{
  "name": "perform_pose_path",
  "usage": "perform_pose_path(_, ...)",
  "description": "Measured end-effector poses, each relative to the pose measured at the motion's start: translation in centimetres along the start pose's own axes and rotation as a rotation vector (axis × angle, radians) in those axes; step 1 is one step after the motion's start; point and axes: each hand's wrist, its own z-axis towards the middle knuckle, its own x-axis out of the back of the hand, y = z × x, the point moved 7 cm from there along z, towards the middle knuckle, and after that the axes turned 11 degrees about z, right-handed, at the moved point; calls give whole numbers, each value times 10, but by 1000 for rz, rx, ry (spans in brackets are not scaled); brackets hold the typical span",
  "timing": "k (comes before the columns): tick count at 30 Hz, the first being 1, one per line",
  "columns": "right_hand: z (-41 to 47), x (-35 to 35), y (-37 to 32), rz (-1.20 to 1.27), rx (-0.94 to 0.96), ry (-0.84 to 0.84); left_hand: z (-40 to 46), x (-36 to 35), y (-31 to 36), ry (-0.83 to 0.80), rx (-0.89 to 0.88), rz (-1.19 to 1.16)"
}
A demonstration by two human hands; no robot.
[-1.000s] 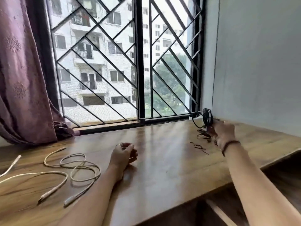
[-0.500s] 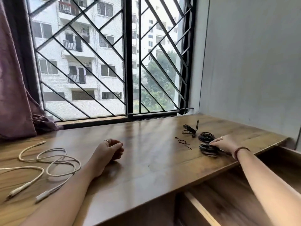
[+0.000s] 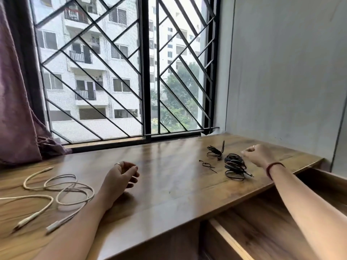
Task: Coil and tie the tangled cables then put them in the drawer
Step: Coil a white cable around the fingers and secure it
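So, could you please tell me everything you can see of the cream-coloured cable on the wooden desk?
The cream-coloured cable lies loose and uncoiled on the left of the wooden desk, in several overlapping loops, untied. Two pale plug ends point toward the near edge. The left forearm seems to lie across one strand; the left hand rests beside it, holding nothing.

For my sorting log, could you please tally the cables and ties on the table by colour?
White cables, loose: 2
Black cable bundles, coiled: 3
Black tie, loose: 1
Total: 6
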Motion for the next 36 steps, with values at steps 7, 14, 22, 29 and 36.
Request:
perform_pose_path(7,-50,-29,-102,-1,316,12,-28,77,52,549,-368,553)
perform_pose_path(14,-131,-133,-171,8,475,-451,-32,149,3,412,-54,846)
perform_pose_path(22,-210,-277,-203,105,311,-1016,-31,229,-88,119,120,1061)
perform_pose_path(29,-218,-346,-239,-34,415,-986,-11,216,-92,-49,-27,1206)
perform_pose_path(36,-197,-375,-255,-9,553,-846,1,225,-82,26,-167,1082)
